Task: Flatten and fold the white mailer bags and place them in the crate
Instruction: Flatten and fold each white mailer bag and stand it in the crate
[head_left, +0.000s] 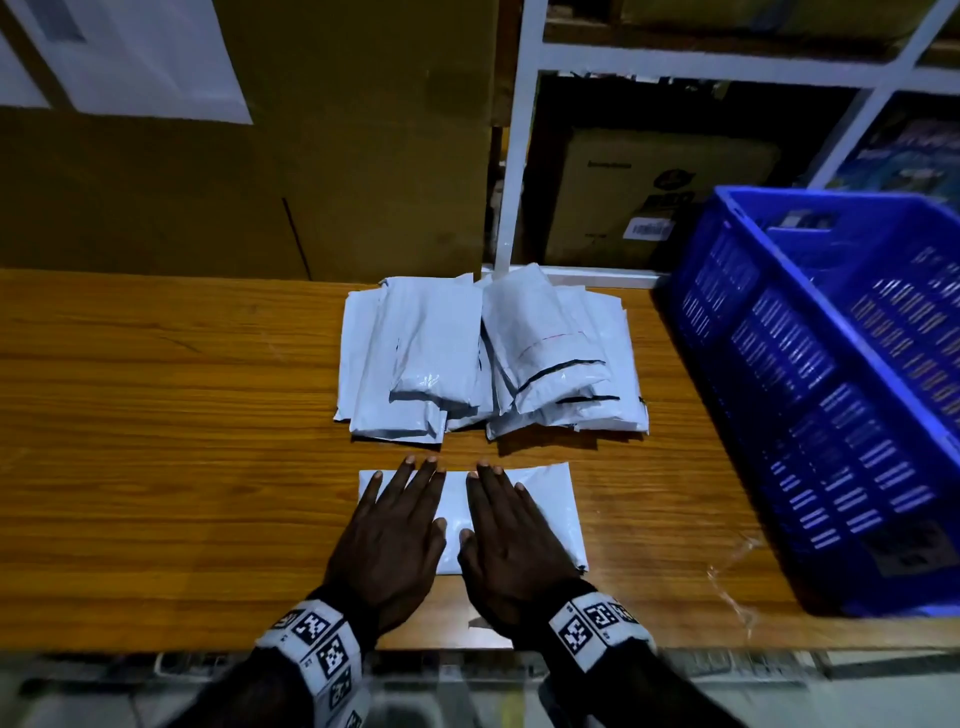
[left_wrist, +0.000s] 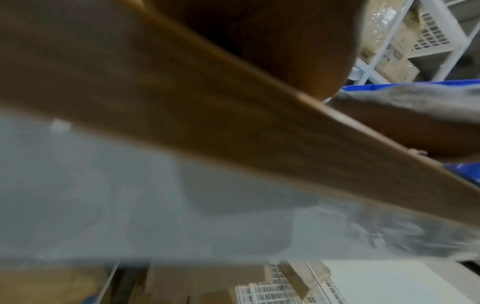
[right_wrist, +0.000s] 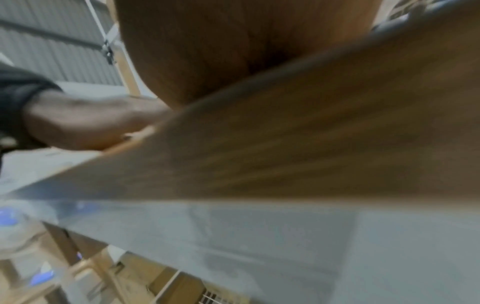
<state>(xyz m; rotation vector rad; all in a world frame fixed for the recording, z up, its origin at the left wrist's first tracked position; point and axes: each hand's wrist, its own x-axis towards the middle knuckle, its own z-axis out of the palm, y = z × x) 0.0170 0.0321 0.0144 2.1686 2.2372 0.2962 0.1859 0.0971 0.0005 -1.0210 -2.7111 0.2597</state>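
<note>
A white mailer bag (head_left: 550, 499) lies flat on the wooden table (head_left: 156, 415) near its front edge. My left hand (head_left: 400, 514) and right hand (head_left: 506, 525) press down on it side by side, palms flat and fingers straight. Behind it sits a heap of several white mailer bags (head_left: 488, 353). The blue plastic crate (head_left: 831, 395) stands at the right of the table. Both wrist views are blurred: the left one shows the table edge (left_wrist: 233, 123) and my right hand (left_wrist: 405, 123), the right one my left hand (right_wrist: 85, 121).
Large cardboard boxes (head_left: 260, 182) rise behind the table on the left. A white shelf frame (head_left: 514, 156) with a box inside stands behind the pile. Bare wood lies left of the bags. A crumpled clear film (head_left: 737, 582) sits by the crate's near corner.
</note>
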